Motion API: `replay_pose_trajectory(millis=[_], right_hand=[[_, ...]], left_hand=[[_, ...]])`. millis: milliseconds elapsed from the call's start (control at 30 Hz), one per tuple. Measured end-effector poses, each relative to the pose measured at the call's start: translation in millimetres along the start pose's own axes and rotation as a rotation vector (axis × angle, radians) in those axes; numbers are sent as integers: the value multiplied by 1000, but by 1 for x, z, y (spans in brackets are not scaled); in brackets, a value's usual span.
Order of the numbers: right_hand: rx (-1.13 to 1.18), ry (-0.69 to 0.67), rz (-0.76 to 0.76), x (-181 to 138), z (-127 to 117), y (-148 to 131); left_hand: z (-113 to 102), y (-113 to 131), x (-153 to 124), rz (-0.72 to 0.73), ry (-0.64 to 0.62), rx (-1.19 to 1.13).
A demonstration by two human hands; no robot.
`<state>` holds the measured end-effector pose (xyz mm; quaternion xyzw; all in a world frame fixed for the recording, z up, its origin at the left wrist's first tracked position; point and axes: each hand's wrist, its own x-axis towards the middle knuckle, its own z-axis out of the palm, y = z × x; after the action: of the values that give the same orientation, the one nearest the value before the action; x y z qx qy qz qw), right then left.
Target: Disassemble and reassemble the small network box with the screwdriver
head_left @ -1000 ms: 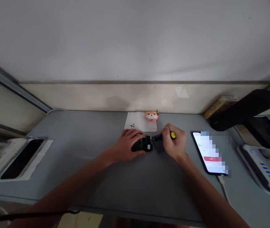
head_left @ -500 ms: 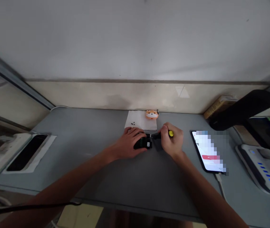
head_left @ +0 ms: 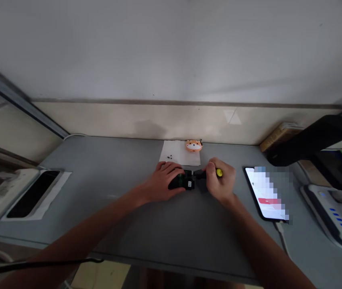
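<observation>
My left hand [head_left: 165, 182] is closed around a small black device [head_left: 188, 184] lying on the grey table. A dark green part and a small white label show at the device's right end; the rest is under my fingers. My right hand [head_left: 221, 180] grips a black tool with a yellow end, which looks like a screwdriver [head_left: 201, 175]. Its dark tip points left at the device's right end; whether they touch I cannot tell. Just behind my left hand, several tiny black screws [head_left: 169, 157] lie on a white sheet of paper [head_left: 178, 151].
An orange animal-faced case [head_left: 194, 145] rests on the paper. On the right are a lit phone [head_left: 263, 192] on a cable, a power strip [head_left: 333, 216] and a black cylindrical object [head_left: 312, 140]. Another phone [head_left: 34, 194] lies at left. A wall [head_left: 123, 118] closes off the back.
The view has shifted slightly. My right hand and the screwdriver sit a little further right, while my left hand keeps its hold on the device.
</observation>
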<state>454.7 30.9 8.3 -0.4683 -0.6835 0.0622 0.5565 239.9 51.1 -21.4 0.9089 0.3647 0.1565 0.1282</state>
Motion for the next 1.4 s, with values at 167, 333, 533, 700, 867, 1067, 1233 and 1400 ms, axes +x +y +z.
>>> replay_pose_trajectory(millis=[167,333,533,700,867,1067,1233,1400], right_hand=[[2,19,4,-1,-1,1],[-35,-8,-47,-1,-1,1],[-43,21,-54,0,-2,0],[-37,-35,-22,2,-3,0],[121,-53,119,1,4,-1],[392,-112,233,4,8,-2],[723,-236,422,12,9,-6],[852,-91,508,17,29,-13]], left_hand=[[-1,-1,-1,15,-13,-12],[1,-3,-1,24,-3,4],[3,-4,2,37,5,-8],[4,-4,5,43,9,-16],[9,-3,5,19,0,-64],[10,-3,1,14,44,-73],[9,-6,-1,60,74,-50],[10,-9,-3,80,81,-60]])
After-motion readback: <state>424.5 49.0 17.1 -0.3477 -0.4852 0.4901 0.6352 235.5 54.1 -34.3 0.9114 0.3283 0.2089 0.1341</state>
